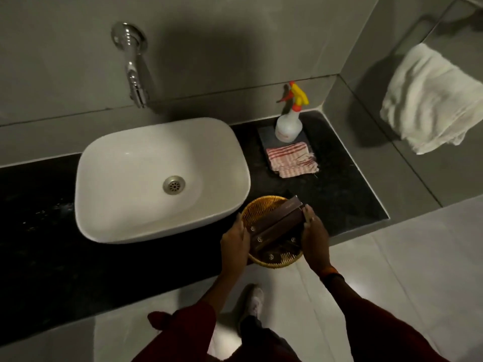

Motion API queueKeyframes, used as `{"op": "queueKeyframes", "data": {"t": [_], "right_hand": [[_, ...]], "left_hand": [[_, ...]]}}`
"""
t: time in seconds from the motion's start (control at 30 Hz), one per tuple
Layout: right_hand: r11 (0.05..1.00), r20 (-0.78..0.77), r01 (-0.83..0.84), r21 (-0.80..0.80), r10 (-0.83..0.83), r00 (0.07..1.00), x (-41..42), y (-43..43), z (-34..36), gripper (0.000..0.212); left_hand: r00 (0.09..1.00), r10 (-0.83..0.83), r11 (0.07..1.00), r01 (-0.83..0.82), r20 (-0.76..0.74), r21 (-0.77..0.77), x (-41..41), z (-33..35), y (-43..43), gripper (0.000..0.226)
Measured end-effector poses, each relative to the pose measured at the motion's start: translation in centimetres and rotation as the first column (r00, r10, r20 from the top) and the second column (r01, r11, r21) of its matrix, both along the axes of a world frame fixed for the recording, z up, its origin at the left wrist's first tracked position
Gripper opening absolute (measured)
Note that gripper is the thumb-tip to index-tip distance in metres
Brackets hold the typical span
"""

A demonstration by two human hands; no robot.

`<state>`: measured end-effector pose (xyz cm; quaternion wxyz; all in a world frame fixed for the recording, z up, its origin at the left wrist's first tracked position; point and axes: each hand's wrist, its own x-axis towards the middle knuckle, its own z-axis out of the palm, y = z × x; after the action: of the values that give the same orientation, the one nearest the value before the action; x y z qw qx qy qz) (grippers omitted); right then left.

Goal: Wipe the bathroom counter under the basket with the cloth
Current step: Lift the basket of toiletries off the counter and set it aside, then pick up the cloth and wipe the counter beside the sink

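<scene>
Head view, looking down on a dark counter point(39, 231) along a grey wall. Left to right: white sink point(162, 178) under a chrome tap point(134, 74), drain at its middle. Just right of the sink's front corner, at the counter's front edge: round woven basket point(264, 207), partly overhanging the edge, full of dark brown boxes point(277, 220). Left hand point(235, 246) wrapped over the basket's left rim, fingers curled shut on it; right hand point(315, 236) clamped on the right rim the same way, thumb on top by a box end. Cannot tell whether lifted or resting on the counter. Further back toward the right rear corner: flat grey tray point(266, 137) carrying a white spray bottle point(287, 126) with yellow-and-red trigger, and in front of it a folded red-striped cloth point(292, 159), its front edge hanging off the tray onto the counter. Cloth well apart from both hands. Far right: white towel point(428, 100) hanging on the side wall.
</scene>
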<state>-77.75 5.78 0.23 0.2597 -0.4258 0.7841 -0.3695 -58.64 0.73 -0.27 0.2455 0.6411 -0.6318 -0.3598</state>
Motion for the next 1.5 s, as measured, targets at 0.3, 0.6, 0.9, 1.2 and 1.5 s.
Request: {"op": "queueKeyframes", "data": {"t": [0.3,0.6,0.9,1.2,1.5], "right_hand": [[0.989,-0.131,-0.133,0.065,0.140,0.981,-6.6,-5.2,-2.3,0.050],[1.000,0.139,0.028,0.002,-0.028,0.990,-9.2,-7.8,-1.7,0.043],[0.987,-0.075,-0.112,0.114,0.121,0.990,-14.4,-20.3,-0.7,0.039],[0.910,-0.210,-0.190,0.369,0.281,0.937,-16.8,-26.1,-3.6,0.056],[0.993,0.397,0.096,0.063,-0.113,0.911,-14.3,-25.3,1.2,0.025]], "left_hand": [[0.997,0.079,0.995,-0.081,0.025,0.055,-5.6,-0.9,-3.5,0.051],[0.997,0.049,0.991,-0.040,0.066,-0.124,-10.3,1.5,-1.4,0.062],[0.988,-0.150,0.989,0.150,0.021,0.006,-16.3,1.0,-16.9,0.037],[0.855,-0.310,0.951,0.275,0.416,0.143,-19.0,-3.5,-26.9,0.025],[0.948,-0.273,0.932,0.302,-0.163,0.200,-15.2,2.3,-26.5,0.022]]}}
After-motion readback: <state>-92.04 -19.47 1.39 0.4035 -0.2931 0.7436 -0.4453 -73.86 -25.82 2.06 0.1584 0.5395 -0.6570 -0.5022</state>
